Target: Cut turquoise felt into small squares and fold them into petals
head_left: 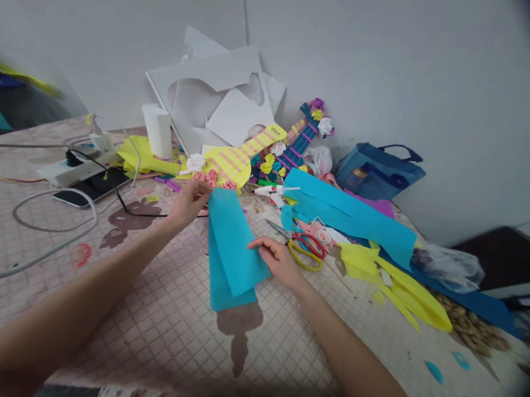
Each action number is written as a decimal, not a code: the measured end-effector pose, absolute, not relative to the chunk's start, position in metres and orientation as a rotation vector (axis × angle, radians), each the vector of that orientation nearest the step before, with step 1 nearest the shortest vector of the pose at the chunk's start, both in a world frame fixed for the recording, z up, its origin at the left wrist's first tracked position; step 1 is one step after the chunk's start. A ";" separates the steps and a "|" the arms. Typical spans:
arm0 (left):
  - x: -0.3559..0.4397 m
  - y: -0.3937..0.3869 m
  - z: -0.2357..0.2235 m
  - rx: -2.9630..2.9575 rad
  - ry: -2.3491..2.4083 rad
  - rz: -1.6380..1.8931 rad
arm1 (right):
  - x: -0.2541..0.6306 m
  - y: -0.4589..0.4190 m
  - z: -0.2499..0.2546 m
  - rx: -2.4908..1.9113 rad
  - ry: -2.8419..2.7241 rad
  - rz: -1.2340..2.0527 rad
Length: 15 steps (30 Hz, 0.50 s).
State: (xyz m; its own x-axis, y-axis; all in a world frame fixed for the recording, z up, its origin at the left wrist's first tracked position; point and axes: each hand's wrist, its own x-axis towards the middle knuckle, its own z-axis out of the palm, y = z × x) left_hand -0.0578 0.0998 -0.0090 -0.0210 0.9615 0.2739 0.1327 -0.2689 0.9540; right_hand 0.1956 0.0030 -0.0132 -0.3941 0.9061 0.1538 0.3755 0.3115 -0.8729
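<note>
A folded piece of bright blue crepe paper (pixel 235 239) hangs over the table, its two layers spread apart toward the lower end. My left hand (pixel 189 204) pinches its upper left corner. At the right edge, my right hand (pixel 281 261) grips the front layer between thumb and fingers. Just right of that hand lie scissors (pixel 309 253) with red and yellow handles. A white glue gun (pixel 272 191) rests behind the paper. Beyond my left fingers sits a yellow guitar-shaped cutout (pixel 231 163) with pink strips and paper flowers.
A wide blue crepe strip (pixel 350 213) and yellow crepe paper (pixel 395 280) cover the right side. Left are a power strip (pixel 74 167), a phone (pixel 93 188) and loose cables. White foam boards (pixel 219 68) lean on the wall near a blue bag (pixel 376 170). Peanuts (pixel 469 324) lie far right.
</note>
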 end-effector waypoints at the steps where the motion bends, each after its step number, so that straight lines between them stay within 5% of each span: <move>1: -0.057 0.099 -0.008 1.467 1.167 1.351 | 0.197 0.004 -0.014 -1.127 -1.934 1.046; 15: -0.050 0.089 -0.001 1.462 0.983 1.293 | 0.196 0.005 -0.013 -0.958 -1.943 0.871</move>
